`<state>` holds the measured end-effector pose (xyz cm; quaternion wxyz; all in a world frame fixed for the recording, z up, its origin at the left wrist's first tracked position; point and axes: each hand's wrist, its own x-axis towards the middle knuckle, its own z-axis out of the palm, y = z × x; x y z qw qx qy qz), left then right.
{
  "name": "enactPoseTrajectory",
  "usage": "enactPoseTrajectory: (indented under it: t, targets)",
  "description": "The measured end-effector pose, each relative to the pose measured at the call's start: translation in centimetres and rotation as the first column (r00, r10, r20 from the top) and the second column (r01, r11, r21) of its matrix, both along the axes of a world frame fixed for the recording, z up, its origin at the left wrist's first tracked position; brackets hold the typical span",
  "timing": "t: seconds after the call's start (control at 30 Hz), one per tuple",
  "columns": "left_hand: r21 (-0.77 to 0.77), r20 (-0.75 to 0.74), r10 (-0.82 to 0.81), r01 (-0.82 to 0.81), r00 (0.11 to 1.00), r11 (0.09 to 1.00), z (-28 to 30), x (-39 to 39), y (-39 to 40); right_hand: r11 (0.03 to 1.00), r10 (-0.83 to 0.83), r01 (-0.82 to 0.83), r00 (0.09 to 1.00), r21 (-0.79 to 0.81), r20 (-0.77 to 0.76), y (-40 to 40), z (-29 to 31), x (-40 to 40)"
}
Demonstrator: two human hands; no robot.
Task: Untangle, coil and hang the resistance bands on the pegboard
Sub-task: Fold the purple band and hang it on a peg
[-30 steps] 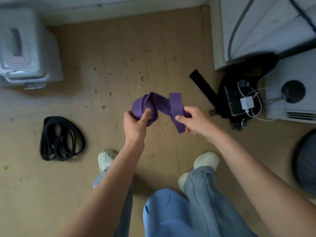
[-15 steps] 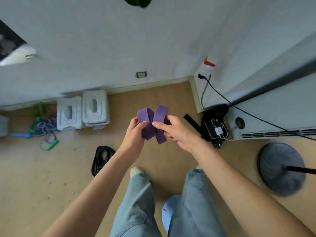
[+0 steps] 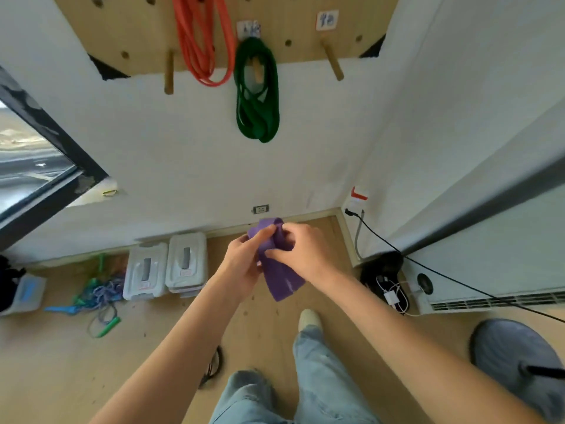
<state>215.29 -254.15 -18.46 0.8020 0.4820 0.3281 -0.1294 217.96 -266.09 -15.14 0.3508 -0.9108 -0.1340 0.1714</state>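
A folded purple resistance band [image 3: 279,276] is held between both hands in front of me. My left hand [image 3: 243,264] grips its left side with the thumb across the top. My right hand [image 3: 301,250] pinches the upper folds from the right. High on the wall is the wooden pegboard [image 3: 146,32]. An orange band [image 3: 198,41] and a coiled green band [image 3: 258,93] hang from it. Two bare wooden pegs stick out, one at the left [image 3: 168,71] and one at the right [image 3: 333,64]. A black band [image 3: 214,367] lies on the floor, mostly hidden by my left forearm.
Two white lidded bins [image 3: 166,266] stand against the wall, with a tangle of blue and green ropes [image 3: 97,295] to their left. A black bag with a charger [image 3: 386,280] sits in the right corner by a white heater [image 3: 489,270]. A grey round stand base [image 3: 519,359] is at lower right.
The view has tilted up from the floor to the wall, bringing the pegboard into sight. The hands have gathered the purple band into a tighter fold and raised it.
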Motion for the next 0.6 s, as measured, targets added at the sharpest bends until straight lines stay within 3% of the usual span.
enactPoseTrajectory:
  t: [0.07, 0.13, 0.2, 0.3, 0.43, 0.6]
  targets:
    - [-0.01, 0.021, 0.033, -0.032, 0.999, 0.999, 1.1, 2.0, -0.7, 0.997, 0.026, -0.017, 0.993, -0.08, 0.113, -1.1, 0.3, 1.5]
    - [0.061, 0.053, -0.079, 0.075, 0.995, 0.995, 2.1, 3.7, -0.9, 0.971, 0.163, -0.125, 0.969, -0.202, 0.187, -3.0, 1.0, 3.8]
    - [0.106, 0.088, -0.241, 0.231, 0.967, 0.967, 3.0, 5.1, -0.9, 0.936, 0.323, -0.301, 0.94, -0.185, 0.109, -5.1, 2.1, 6.5]
    - [0.232, 0.087, -0.393, 0.365, 0.915, 0.902, 4.4, 7.4, -0.7, 0.841, 0.535, -0.54, 0.84, -0.03, -0.092, -7.1, 4.2, 10.4]
    - [0.221, 0.07, -0.495, 0.471, 0.866, 0.854, 7.4, 10.5, 0.0, 0.878, 0.472, -0.476, 0.879, 0.046, 0.074, -9.0, 7.3, 15.1]
    - [0.244, 0.028, -0.73, 0.703, 0.683, 0.667, 11.8, 13.2, 0.3, 0.803, 0.592, -0.592, 0.805, -0.07, -0.023, -6.7, 7.4, 15.7]
